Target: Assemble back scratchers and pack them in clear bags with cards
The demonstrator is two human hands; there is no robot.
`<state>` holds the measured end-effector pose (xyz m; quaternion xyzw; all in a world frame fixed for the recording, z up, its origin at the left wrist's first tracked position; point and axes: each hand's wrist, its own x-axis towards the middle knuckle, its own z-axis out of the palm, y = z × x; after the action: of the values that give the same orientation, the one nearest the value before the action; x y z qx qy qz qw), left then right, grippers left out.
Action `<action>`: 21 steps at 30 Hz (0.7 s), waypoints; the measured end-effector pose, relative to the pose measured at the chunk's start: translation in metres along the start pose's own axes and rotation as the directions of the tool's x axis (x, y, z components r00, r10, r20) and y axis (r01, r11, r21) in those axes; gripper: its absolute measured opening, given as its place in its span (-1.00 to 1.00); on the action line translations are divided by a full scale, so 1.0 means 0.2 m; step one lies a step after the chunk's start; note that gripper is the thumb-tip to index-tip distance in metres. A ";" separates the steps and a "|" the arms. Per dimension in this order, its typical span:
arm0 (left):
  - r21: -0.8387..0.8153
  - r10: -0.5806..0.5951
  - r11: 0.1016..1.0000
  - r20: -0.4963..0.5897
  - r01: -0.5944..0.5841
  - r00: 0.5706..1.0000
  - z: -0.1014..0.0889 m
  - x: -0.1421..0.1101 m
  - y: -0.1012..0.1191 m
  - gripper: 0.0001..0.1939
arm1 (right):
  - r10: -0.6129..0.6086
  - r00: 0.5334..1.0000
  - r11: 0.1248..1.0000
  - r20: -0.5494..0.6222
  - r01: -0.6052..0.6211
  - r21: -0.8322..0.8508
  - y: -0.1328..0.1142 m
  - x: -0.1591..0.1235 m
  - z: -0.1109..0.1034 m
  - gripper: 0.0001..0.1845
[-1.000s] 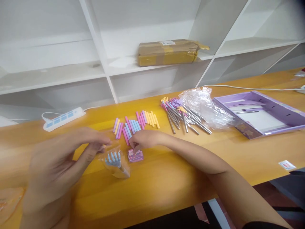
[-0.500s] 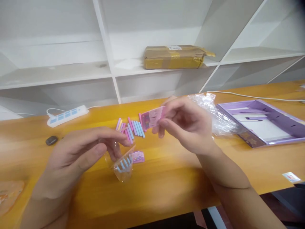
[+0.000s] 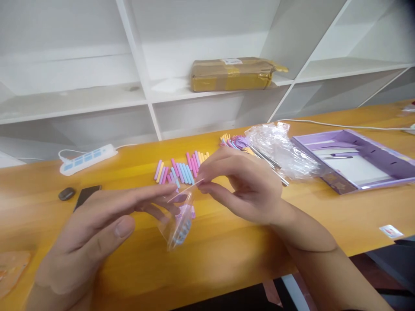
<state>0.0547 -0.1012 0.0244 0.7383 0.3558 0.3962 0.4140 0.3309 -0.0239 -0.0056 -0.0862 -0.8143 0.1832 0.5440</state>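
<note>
My right hand [image 3: 244, 185] pinches a small thin card [image 3: 185, 191] between thumb and fingertips, turned nearly edge-on. My left hand [image 3: 113, 220] stretches its index finger toward the card, with the thumb held apart. From its lower fingers hangs a small clear plastic bag [image 3: 181, 231] with blue pieces inside; the exact grip on it is partly hidden. Behind the bag a purple printed card [image 3: 192, 211] lies on the table. Beyond my fingers, rows of pink, purple, yellow and blue sticks [image 3: 181, 170] lie on the wood.
Coloured bundles with metal rods [image 3: 264, 156] lie beside crumpled clear plastic [image 3: 282, 149]. A purple open box [image 3: 337, 183] stands at right. At left are a power strip [image 3: 89, 160], a black case [image 3: 66, 193] and a dark phone [image 3: 87, 194]. A carton [image 3: 231, 75] sits on the shelf.
My right hand has lowered and turned the card from face-on to nearly edge-on, closer to my left fingers. The hanging bag has swung right. More sticks and the rods are uncovered.
</note>
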 end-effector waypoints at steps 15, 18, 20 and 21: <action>-0.191 -0.127 0.974 -0.037 0.117 0.991 0.09 0.02 -0.02 -0.63 | -0.010 0.993 0.999 0.120 0.016 -0.051 -0.04 0.02 -0.01 -0.82; -0.254 -0.139 0.959 -0.040 0.124 0.990 0.11 0.03 -0.03 -0.65 | 0.009 0.990 0.998 0.141 0.000 -0.063 -0.05 0.03 -0.02 -0.78; -0.275 -0.126 0.953 0.006 0.123 0.992 0.09 0.05 -0.02 -0.64 | 0.019 0.986 0.997 0.168 -0.005 -0.082 -0.06 0.03 -0.03 -0.73; -0.276 -0.116 0.954 0.039 0.122 0.993 0.08 0.06 -0.02 -0.64 | 0.020 0.985 0.996 0.174 -0.006 -0.084 -0.06 0.02 -0.03 -0.72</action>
<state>0.0728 -0.0952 0.0178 0.6546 0.3358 0.4083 0.5403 0.3347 -0.0323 0.0052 -0.0978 -0.8652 0.1596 0.4652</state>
